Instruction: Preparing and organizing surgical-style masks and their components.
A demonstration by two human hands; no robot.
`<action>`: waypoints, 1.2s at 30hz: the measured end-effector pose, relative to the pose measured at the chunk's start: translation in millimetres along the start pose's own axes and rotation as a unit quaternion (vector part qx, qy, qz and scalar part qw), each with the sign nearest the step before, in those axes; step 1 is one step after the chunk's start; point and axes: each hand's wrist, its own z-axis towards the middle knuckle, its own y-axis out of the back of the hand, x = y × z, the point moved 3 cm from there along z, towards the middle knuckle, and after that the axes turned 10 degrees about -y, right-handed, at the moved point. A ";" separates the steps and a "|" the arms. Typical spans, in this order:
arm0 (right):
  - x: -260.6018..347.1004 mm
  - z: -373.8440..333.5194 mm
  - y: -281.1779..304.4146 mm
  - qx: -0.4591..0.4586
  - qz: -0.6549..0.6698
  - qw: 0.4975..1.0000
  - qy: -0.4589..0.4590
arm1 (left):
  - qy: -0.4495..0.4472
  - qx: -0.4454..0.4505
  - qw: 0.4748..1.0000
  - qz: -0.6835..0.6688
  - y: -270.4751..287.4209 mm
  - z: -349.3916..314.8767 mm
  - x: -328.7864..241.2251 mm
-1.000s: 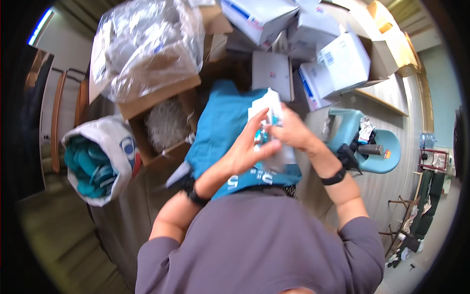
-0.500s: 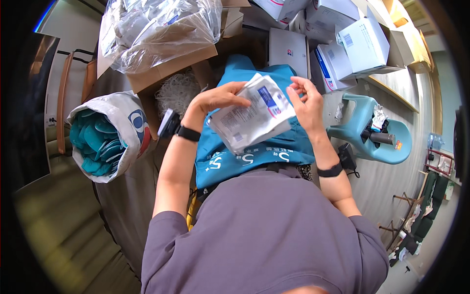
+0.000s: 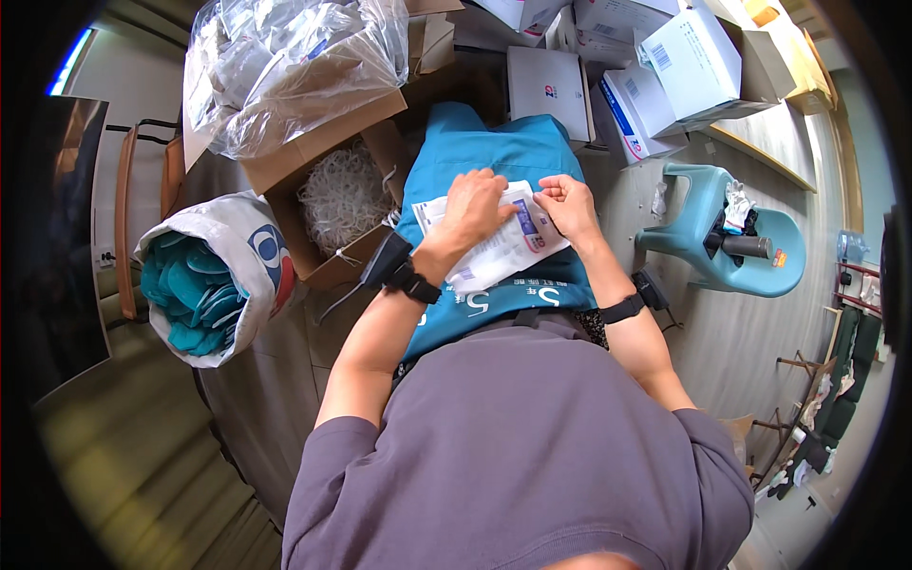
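Note:
A small stack of flat white foil packets (image 3: 489, 261) with blue and pink print lies on the blue cloth (image 3: 484, 147) over my lap. Across the top of the packets rests my left hand (image 3: 473, 211), back upward, its thumb apart from the fingers and nothing visibly gripped. At the upper right edge of the top packet, my right hand (image 3: 570, 209) has its thumb and fingertips pinched together on the packet's edge. Both wrists carry a black strap with a small dark device.
Ahead to the left, a carton (image 3: 313, 133) holds a plastic bag (image 3: 294, 66) of silvery packets. White stringy loops (image 3: 342, 195) fill a box below it. A white sack (image 3: 237, 223) holds teal pieces. White boxes (image 3: 546, 90) stand ahead; a blue stool (image 3: 689, 228) is right.
My left hand has shifted right and now lies over the packets instead of holding their left side. The packets have come down onto the lap cloth. My right hand has closed at their edge.

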 end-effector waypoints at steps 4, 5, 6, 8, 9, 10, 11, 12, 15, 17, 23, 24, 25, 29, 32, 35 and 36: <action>21.4 -12.1 4.0 0.027 0.091 0.995 0.043 | 0.040 -0.051 0.990 -0.127 -8.0 -9.0 -6.5; 28.7 -16.8 5.8 0.030 0.118 0.992 0.036 | 0.053 -0.054 0.984 -0.160 -4.0 -9.4 -12.8; 36.6 -19.7 7.5 0.037 0.144 0.988 0.030 | 0.068 -0.060 0.977 -0.191 -0.1 -9.9 -15.6; 48.9 -28.7 11.6 0.141 0.184 0.973 -0.001 | 0.063 -0.070 0.973 -0.211 2.8 -11.1 -18.1; 51.9 -33.0 11.0 0.193 0.204 0.960 -0.017 | 0.061 -0.076 0.971 -0.220 4.9 -11.8 -19.3; 53.6 -34.9 10.6 0.181 0.201 0.963 -0.002 | 0.079 -0.064 0.963 -0.250 7.2 -12.5 -19.6; 55.4 -36.3 10.7 0.168 0.197 0.966 0.014 | 0.094 -0.053 0.954 -0.280 10.2 -11.7 -20.8; 57.5 -37.6 10.4 0.155 0.193 0.968 0.030 | 0.109 -0.042 0.944 -0.309 11.3 -11.6 -21.1; 65.0 -42.1 4.1 0.108 0.165 0.978 0.063 | 0.123 -0.080 0.929 -0.339 9.3 -18.3 -18.4; 60.9 -39.8 -3.6 0.130 0.216 0.968 0.006 | 0.048 -0.164 0.960 -0.221 10.6 -23.8 -28.2; 31.8 -24.6 -19.5 0.008 0.061 0.998 0.018 | -0.190 -0.171 0.954 -0.158 28.3 -45.5 -80.7; 33.6 -27.4 -17.6 -0.017 0.004 0.999 0.031 | -0.160 -0.149 0.949 -0.228 35.8 -49.9 -84.6; 37.3 -26.5 -14.5 -0.033 -0.026 0.997 0.063 | -0.129 -0.127 0.938 -0.296 46.2 -53.3 -89.7; 21.7 -15.0 -17.1 -0.076 -0.096 0.989 0.080 | -0.015 -0.044 0.875 -0.483 74.1 -73.8 -96.3; 9.4 -10.7 -7.7 -0.098 -0.124 0.976 0.148 | -0.003 -0.025 0.808 -0.589 92.5 -90.4 -96.7; 12.8 -14.8 -6.4 -0.131 -0.126 0.954 0.241 | 0.108 0.060 0.760 -0.638 98.6 -90.8 -81.5; 21.4 -20.2 -6.5 -0.128 -0.086 0.946 0.285 | 0.161 0.085 0.772 -0.608 90.1 -88.5 -65.8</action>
